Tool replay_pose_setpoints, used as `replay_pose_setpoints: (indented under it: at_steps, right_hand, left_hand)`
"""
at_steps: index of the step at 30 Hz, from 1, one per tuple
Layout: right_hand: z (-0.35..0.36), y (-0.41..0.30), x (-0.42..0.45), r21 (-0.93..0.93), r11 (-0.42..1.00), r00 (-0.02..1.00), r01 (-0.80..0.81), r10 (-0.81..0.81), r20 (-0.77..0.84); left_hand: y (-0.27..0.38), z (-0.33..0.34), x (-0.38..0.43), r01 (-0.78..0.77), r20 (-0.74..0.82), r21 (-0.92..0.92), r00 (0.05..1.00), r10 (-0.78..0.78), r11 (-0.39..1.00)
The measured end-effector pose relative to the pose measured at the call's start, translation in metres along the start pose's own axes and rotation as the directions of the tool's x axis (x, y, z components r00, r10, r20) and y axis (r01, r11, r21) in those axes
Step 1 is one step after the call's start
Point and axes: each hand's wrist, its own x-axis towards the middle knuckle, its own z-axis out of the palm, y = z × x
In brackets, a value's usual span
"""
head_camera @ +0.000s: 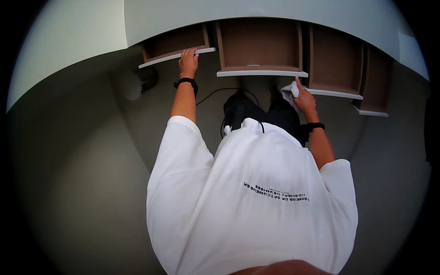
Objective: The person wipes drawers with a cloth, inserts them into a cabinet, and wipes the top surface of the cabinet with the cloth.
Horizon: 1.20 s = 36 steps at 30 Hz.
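Observation:
Several brown drawers with white fronts stand pulled out below a pale countertop. My left hand (188, 62) rests its fingers over the top edge of the leftmost drawer's white front (158, 61). A white cloth (289, 92) is held in my right hand (304, 98), which has one finger stretched towards the right end of the front of the wide middle drawer (259, 73). Just to the right of that hand is the white front of another pulled-out drawer (333, 92). The farthest right drawer (373, 111) is pulled out too. The drawer interiors show bare brown bottoms.
The pale countertop (257, 8) curves across the top of the view above the drawers. A round whitish object (132, 86) with a toothed edge stands on the grey floor (86, 178) at the left. A thin black cable (220, 90) runs near my legs.

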Motion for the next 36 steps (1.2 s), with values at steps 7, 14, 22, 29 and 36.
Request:
replay_pose_setpoints:
  at_steps: [7,14,22,29,36]
  right_hand:
    - [0.002,-0.029,0.026,-0.036,0.999,1.0,0.005,-0.004,0.026]
    - [-0.007,-0.05,0.034,-0.044,0.998,0.995,-0.047,0.05,0.085]
    - [-0.022,-0.058,0.031,-0.02,0.992,0.987,-0.127,0.128,0.098]
    - [-0.044,-0.077,0.016,0.265,0.962,0.997,0.065,-0.055,-0.045]
    - [-0.04,-0.098,0.018,0.061,0.988,0.98,0.142,-0.131,-0.152]
  left_hand:
    - [0.012,-0.006,-0.006,0.032,0.019,-0.067,0.999,-0.03,0.997]
    - [0.012,-0.006,-0.012,0.052,0.024,-0.076,0.998,-0.05,0.996]
    - [-0.002,0.006,-0.016,0.009,-0.041,-0.114,0.999,-0.014,0.993]
    - [0.093,-0.011,-0.052,-0.287,0.04,-0.289,0.949,0.311,0.913]
    - [0.175,0.026,-0.081,-0.559,0.243,-0.244,0.756,0.608,0.793]
